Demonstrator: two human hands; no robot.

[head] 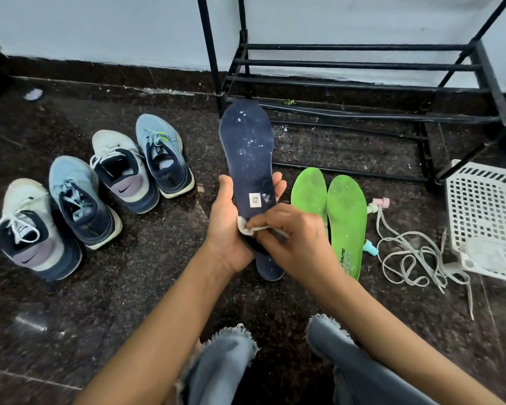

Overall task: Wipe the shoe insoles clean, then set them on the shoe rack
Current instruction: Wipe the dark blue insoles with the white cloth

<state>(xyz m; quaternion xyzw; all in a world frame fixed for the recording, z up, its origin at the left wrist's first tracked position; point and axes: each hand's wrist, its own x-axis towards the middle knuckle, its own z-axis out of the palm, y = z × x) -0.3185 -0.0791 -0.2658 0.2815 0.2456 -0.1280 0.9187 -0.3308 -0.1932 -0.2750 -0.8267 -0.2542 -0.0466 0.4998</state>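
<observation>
Seemingly cloth point(250, 228) rubs insole point(247, 147) edge — rack point(357, 64) beyond.

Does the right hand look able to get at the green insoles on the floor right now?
Probably yes. The green insoles lie bare on the floor just beside the right hand, with nothing on top. But that hand pinches a cloth against the navy insole, so it isn't free.
</observation>
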